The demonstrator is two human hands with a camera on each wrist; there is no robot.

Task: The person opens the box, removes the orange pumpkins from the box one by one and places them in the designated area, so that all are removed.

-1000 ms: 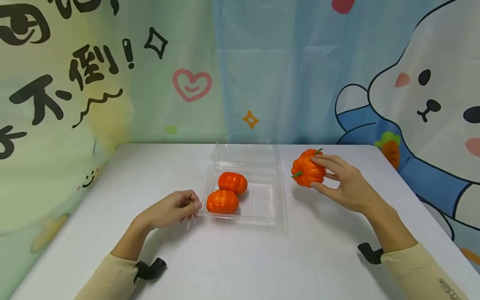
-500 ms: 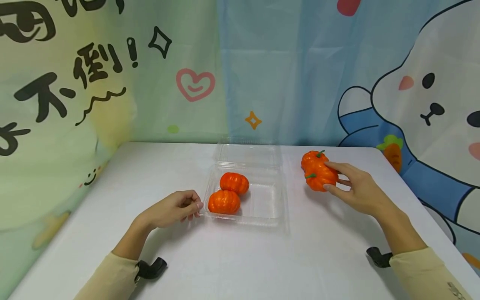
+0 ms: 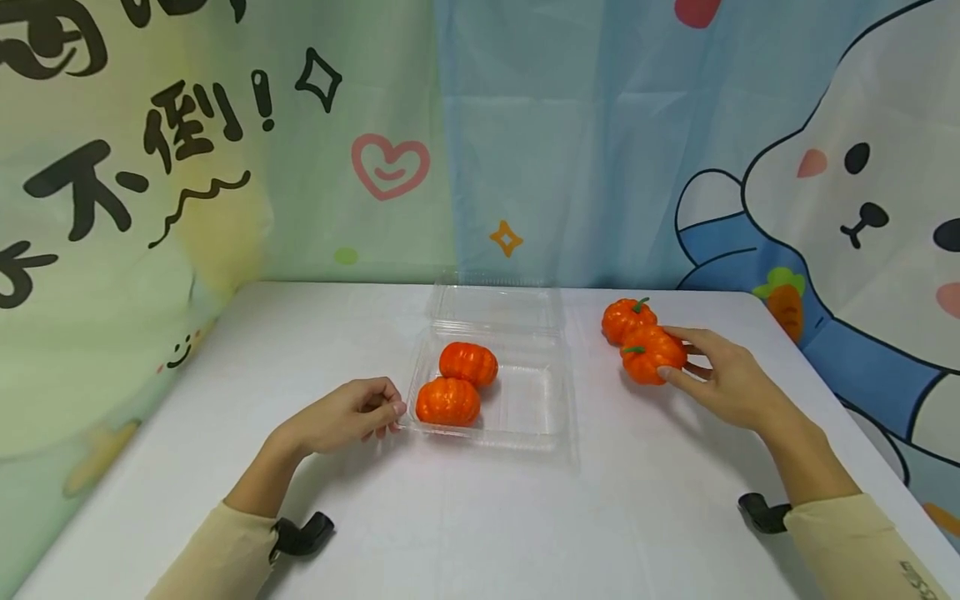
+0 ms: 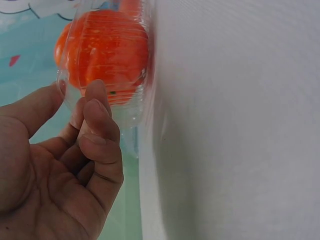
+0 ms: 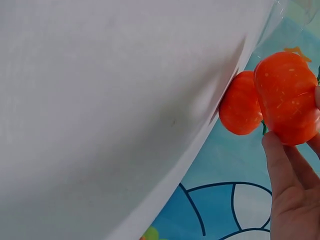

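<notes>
In the head view, my right hand (image 3: 723,379) holds an orange toy pumpkin (image 3: 651,357) with a green stem, thumb in front and fingers behind. Just behind it, a second pumpkin (image 3: 624,320) rests on the table; the right wrist view has the held pumpkin (image 5: 286,97) off the tabletop. My left hand (image 3: 347,421) pinches the near left corner of a clear plastic clamshell box (image 3: 532,437). Its thumb and fingers (image 4: 98,117) meet at the rim in the left wrist view. Inside the box's left side sit two more pumpkins, a near one (image 3: 447,402) and a far one (image 3: 468,363).
The box's lid (image 3: 498,307) stands open toward the back edge of the white table (image 3: 480,525). A printed cloth (image 3: 525,150) hangs right behind that edge. Each forearm carries a black strap mount, one on the left (image 3: 303,535) and one on the right (image 3: 763,512).
My right hand has moved right with its pumpkin, so the pumpkin behind it shows more fully. The left hand and the box have stayed in place.
</notes>
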